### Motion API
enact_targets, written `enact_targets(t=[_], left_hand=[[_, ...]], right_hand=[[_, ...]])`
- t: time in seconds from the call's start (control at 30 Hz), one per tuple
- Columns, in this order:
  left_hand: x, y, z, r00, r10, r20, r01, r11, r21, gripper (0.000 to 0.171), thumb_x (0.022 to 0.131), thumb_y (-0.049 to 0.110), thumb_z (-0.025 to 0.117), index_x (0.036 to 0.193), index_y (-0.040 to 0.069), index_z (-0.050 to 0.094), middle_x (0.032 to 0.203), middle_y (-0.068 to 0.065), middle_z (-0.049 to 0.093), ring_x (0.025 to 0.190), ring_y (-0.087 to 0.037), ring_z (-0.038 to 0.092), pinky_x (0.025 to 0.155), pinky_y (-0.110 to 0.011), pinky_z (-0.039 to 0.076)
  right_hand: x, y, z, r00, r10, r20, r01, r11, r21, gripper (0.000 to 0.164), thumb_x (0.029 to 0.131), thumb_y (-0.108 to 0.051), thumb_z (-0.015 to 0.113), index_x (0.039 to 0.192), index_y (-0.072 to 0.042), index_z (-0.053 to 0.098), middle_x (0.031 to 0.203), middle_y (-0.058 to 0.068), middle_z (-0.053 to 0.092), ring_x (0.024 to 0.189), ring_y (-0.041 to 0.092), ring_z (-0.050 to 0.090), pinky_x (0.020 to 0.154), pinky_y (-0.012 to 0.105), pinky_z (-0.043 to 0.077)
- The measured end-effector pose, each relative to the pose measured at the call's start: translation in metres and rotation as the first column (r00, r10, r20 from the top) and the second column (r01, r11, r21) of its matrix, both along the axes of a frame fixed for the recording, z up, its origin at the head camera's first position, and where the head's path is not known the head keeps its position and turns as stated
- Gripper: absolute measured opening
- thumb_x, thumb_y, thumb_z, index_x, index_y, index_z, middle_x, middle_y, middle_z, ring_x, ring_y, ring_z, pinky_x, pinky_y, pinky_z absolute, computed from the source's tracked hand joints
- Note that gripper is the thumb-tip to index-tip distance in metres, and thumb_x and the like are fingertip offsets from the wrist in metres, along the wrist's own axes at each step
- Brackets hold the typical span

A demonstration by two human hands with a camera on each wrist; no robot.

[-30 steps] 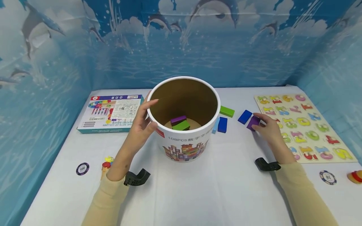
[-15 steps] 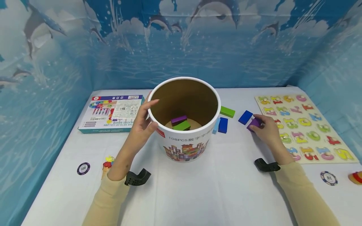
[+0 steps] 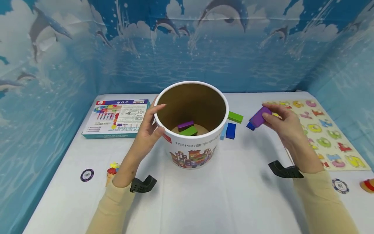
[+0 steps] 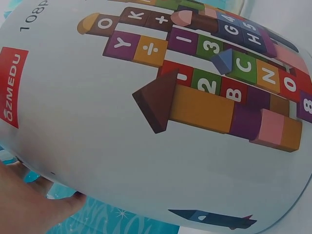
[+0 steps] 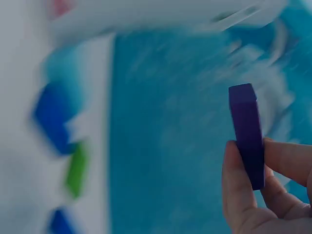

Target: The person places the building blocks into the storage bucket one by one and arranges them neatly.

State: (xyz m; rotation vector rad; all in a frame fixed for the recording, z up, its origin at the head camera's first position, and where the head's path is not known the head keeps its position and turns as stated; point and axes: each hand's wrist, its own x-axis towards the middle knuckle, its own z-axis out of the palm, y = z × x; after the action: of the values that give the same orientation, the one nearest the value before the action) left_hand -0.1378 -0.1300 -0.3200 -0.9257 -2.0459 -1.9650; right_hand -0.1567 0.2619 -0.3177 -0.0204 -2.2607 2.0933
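Observation:
A white bucket (image 3: 191, 139) printed with colourful blocks stands at the middle of the table. My left hand (image 3: 146, 130) grips its left rim, the index finger over the edge and the thumb on the outer wall; the other fingers are mostly hidden behind it. Inside lie a purple block (image 3: 185, 125) and a green block (image 3: 189, 130). On the right, my right hand (image 3: 284, 125) pinches another purple block (image 5: 247, 136) between thumb and fingers, raised above the table. Behind that block a blue block (image 3: 250, 126) partly shows on the cloth.
Right of the bucket lie a green block (image 3: 235, 117), a dark blue block (image 3: 230, 130) and a light blue block (image 3: 223, 131). A letter puzzle board (image 3: 330, 136) is at the right, a flat box (image 3: 117, 118) at the left. Poker chips (image 3: 87, 175) and small toys (image 3: 112, 172) lie nearer me.
My right hand has lifted the purple block off the table, tilting it so that it now overlaps the blue block in the head view. The left hand stays on the bucket's rim.

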Motion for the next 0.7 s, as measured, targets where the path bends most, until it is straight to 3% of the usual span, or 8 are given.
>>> enact_targets(t=[0.03, 0.1, 0.2, 0.27, 0.37, 0.5, 0.6, 0.7], left_hand=[[0.0, 0.0, 0.0, 1.0, 0.002, 0.002, -0.002, 1.0, 0.001, 0.07, 0.081, 0.048, 0.055, 0.135, 0.011, 0.03, 0.148, 0.0, 0.009, 0.135, -0.016, 0.007, 0.101, -0.059, 0.013], [0.0, -0.001, 0.0, 1.0, 0.005, 0.014, -0.005, 1.0, 0.004, 0.07, 0.081, 0.049, 0.056, 0.135, 0.011, 0.03, 0.148, 0.002, 0.01, 0.134, -0.015, 0.007, 0.102, -0.058, 0.013], [0.0, -0.002, 0.0, 1.0, 0.007, 0.03, -0.008, 1.0, 0.008, 0.07, 0.081, 0.048, 0.056, 0.135, 0.011, 0.03, 0.148, 0.005, 0.01, 0.134, -0.013, 0.008, 0.102, -0.058, 0.013], [0.002, -0.001, 0.002, 0.999, 0.006, 0.032, -0.006, 1.0, 0.005, 0.069, 0.081, 0.047, 0.056, 0.135, 0.011, 0.03, 0.148, 0.004, 0.01, 0.134, -0.014, 0.007, 0.102, -0.058, 0.014], [0.003, -0.002, 0.0, 1.0, 0.003, 0.029, -0.003, 1.0, 0.001, 0.067, 0.082, 0.046, 0.056, 0.135, 0.013, 0.031, 0.148, 0.002, 0.009, 0.135, -0.016, 0.007, 0.102, -0.057, 0.015], [0.001, -0.002, -0.003, 1.0, -0.005, 0.022, 0.005, 1.0, 0.0, 0.066, 0.082, 0.047, 0.055, 0.134, 0.014, 0.032, 0.148, 0.001, 0.009, 0.135, -0.016, 0.007, 0.102, -0.057, 0.015], [0.001, -0.002, -0.002, 1.0, -0.006, 0.016, 0.006, 1.0, -0.001, 0.067, 0.082, 0.048, 0.055, 0.134, 0.013, 0.032, 0.148, 0.001, 0.009, 0.135, -0.016, 0.006, 0.102, -0.057, 0.014], [0.001, -0.001, 0.0, 1.0, -0.004, 0.014, 0.004, 1.0, -0.007, 0.068, 0.082, 0.048, 0.054, 0.135, 0.013, 0.031, 0.148, 0.002, 0.009, 0.135, -0.016, 0.007, 0.102, -0.057, 0.015]], right_hand=[[0.003, -0.009, 0.017, 0.997, 0.052, -0.055, -0.057, 0.993, -0.1, 0.04, 0.084, -0.013, 0.06, 0.122, -0.005, 0.049, 0.115, 0.007, 0.047, 0.096, 0.015, 0.054, 0.074, 0.019, 0.049], [0.008, -0.031, 0.051, 0.975, 0.153, -0.159, -0.182, 0.965, -0.19, 0.037, 0.085, -0.004, 0.056, 0.12, -0.001, 0.045, 0.116, 0.013, 0.049, 0.101, 0.02, 0.053, 0.077, 0.024, 0.049], [0.007, -0.067, 0.087, 0.917, 0.298, -0.265, -0.357, 0.91, -0.212, 0.032, 0.086, 0.002, 0.052, 0.117, 0.0, 0.044, 0.115, 0.017, 0.052, 0.107, 0.025, 0.052, 0.081, 0.028, 0.048], [0.001, -0.093, 0.101, 0.899, 0.368, -0.237, -0.413, 0.893, -0.178, 0.031, 0.086, -0.001, 0.053, 0.116, -0.002, 0.046, 0.116, 0.018, 0.052, 0.107, 0.025, 0.052, 0.082, 0.028, 0.047], [-0.014, -0.128, 0.107, 0.894, 0.435, -0.106, -0.445, 0.888, -0.112, 0.03, 0.087, -0.005, 0.053, 0.117, -0.004, 0.048, 0.118, 0.018, 0.05, 0.106, 0.026, 0.053, 0.082, 0.029, 0.048], [-0.032, -0.158, 0.105, 0.889, 0.453, 0.069, -0.455, 0.89, 0.015, 0.029, 0.089, -0.007, 0.051, 0.117, -0.007, 0.05, 0.116, 0.016, 0.05, 0.101, 0.024, 0.054, 0.08, 0.032, 0.049], [-0.04, -0.168, 0.104, 0.859, 0.498, 0.119, -0.51, 0.854, 0.105, 0.028, 0.09, -0.007, 0.05, 0.118, -0.007, 0.05, 0.115, 0.014, 0.051, 0.1, 0.023, 0.055, 0.08, 0.033, 0.049], [-0.045, -0.172, 0.104, 0.815, 0.555, 0.167, -0.578, 0.798, 0.17, 0.028, 0.091, -0.005, 0.047, 0.118, -0.005, 0.05, 0.117, 0.013, 0.051, 0.1, 0.022, 0.054, 0.081, 0.033, 0.049]])
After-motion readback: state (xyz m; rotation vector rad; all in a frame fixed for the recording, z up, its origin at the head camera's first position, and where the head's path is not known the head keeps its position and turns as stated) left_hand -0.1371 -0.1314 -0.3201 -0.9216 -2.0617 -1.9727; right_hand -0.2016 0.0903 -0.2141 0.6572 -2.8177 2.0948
